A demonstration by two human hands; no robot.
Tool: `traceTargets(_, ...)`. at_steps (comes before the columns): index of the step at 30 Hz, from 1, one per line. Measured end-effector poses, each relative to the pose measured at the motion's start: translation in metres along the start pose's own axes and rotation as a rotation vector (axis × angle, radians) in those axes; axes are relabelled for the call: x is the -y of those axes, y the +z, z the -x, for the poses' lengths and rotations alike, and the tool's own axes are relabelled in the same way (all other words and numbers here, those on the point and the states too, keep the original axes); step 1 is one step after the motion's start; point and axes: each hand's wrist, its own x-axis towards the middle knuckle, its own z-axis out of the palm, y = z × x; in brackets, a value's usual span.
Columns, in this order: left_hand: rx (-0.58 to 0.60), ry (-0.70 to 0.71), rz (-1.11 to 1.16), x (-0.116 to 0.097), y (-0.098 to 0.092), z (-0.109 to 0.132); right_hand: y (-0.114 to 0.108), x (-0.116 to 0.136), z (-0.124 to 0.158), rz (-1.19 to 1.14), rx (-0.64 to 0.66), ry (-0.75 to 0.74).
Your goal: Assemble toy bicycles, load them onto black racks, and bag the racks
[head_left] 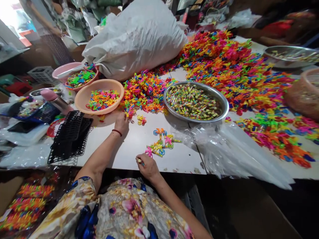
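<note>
My left hand (121, 123), with a dark red bead bracelet, reaches to the near edge of a pile of small coloured plastic pieces (147, 88). Yellow and orange pieces lie at its fingertips, but the fingers are partly hidden, so I cannot tell its grip. Closer to the table's front edge, my right hand (149, 167) is closed around a small patterned tube (141, 162), whose end pokes out. Just beyond it lies a loose group of plastic pieces with similar tubes (159, 146). A small yellow cluster (141, 119) rests right of my left hand.
A steel bowl (225, 109) holds many small tubes; a peach bowl (79, 99) holds plastic pieces. Black mesh trays (71, 136) lie left, clear plastic bags (231, 149) right. A large white sack (139, 39) and a big coloured heap (231, 69) stand behind.
</note>
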Motion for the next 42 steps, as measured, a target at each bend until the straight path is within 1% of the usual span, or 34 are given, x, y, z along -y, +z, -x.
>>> traceTargets(2, -0.061, -0.125, 0.236, 0.000, -0.007, 0.007, 0.000, 0.000, 0.000, 0.006, -0.003, -0.010)
traceTargets(4, -0.079, -0.296, 0.612, -0.003, -0.016, 0.016, 0.000, -0.001, 0.000, 0.012, -0.006, -0.026)
traceTargets(6, -0.023, -0.447, 0.967, -0.007, -0.027, 0.027, 0.001, -0.001, 0.000, 0.018, -0.008, -0.039)
traceTargets(8, 0.051, -0.562, 1.207, -0.009, -0.037, 0.039, 0.002, -0.002, 0.000, 0.023, -0.009, -0.045)
traceTargets(11, 0.114, -0.634, 1.361, -0.012, -0.048, 0.061, 0.004, -0.004, 0.001, 0.028, -0.015, -0.042)
traceTargets(14, 0.152, -0.650, 1.374, -0.015, -0.054, 0.082, 0.005, -0.004, 0.001, 0.029, -0.019, -0.036)
traceTargets(17, 0.197, -0.662, 1.330, -0.018, -0.060, 0.098, 0.005, -0.003, 0.000, 0.035, -0.023, -0.041)
traceTargets(22, 0.228, -0.630, 1.252, -0.022, -0.063, 0.122, 0.004, -0.001, 0.000, 0.043, -0.016, -0.055)
traceTargets(24, 0.243, -0.591, 1.181, -0.024, -0.064, 0.133, 0.005, -0.001, 0.000, 0.053, -0.018, -0.055)
traceTargets(25, 0.213, -0.537, 1.116, -0.024, -0.066, 0.136, 0.005, -0.002, 0.000, 0.058, -0.019, -0.055)
traceTargets(26, 0.148, -0.452, 1.021, -0.025, -0.070, 0.138, 0.005, -0.002, 0.000, 0.064, -0.020, -0.055)
traceTargets(27, 0.052, -0.339, 0.896, -0.025, -0.077, 0.135, 0.005, -0.002, 0.000, 0.070, -0.018, -0.054)
traceTargets(28, -0.064, -0.212, 0.744, -0.024, -0.086, 0.128, 0.006, -0.002, 0.000, 0.076, -0.012, -0.053)
traceTargets(29, -0.190, -0.090, 0.572, -0.021, -0.098, 0.115, 0.006, -0.002, 0.000, 0.081, -0.006, -0.055)
traceTargets(30, -0.297, 0.010, 0.395, -0.017, -0.112, 0.097, 0.006, -0.002, 0.000, 0.087, -0.002, -0.058)
traceTargets(31, -0.385, 0.065, 0.229, -0.013, -0.126, 0.076, 0.006, -0.003, 0.001, 0.091, -0.001, -0.062)
traceTargets(32, -0.457, 0.076, 0.081, -0.007, -0.140, 0.053, 0.006, -0.003, 0.001, 0.094, -0.002, -0.065)
traceTargets(33, -0.512, 0.055, -0.043, -0.002, -0.151, 0.030, 0.007, -0.003, 0.001, 0.096, -0.004, -0.067)
traceTargets(34, -0.487, 0.015, -0.150, 0.002, -0.158, 0.011, 0.007, -0.003, 0.001, 0.096, -0.006, -0.068)
traceTargets(35, -0.430, -0.044, -0.231, 0.005, -0.160, -0.004, 0.007, -0.003, 0.001, 0.096, -0.008, -0.066)
traceTargets(36, -0.370, -0.094, -0.283, 0.006, -0.157, -0.012, 0.007, -0.003, 0.001, 0.096, -0.008, -0.065)
traceTargets(37, -0.293, -0.101, -0.320, 0.006, -0.149, -0.014, 0.007, -0.004, 0.001, 0.096, -0.008, -0.065)
traceTargets(39, -0.097, -0.007, -0.370, 0.005, -0.122, -0.002, 0.007, -0.004, 0.001, 0.103, -0.011, -0.068)
traceTargets(41, 0.148, 0.091, -0.415, 0.004, -0.091, 0.021, 0.007, -0.004, 0.002, 0.116, -0.011, -0.068)
traceTargets(42, 0.256, 0.115, -0.437, 0.006, -0.077, 0.033, 0.007, -0.004, 0.002, 0.124, -0.009, -0.066)
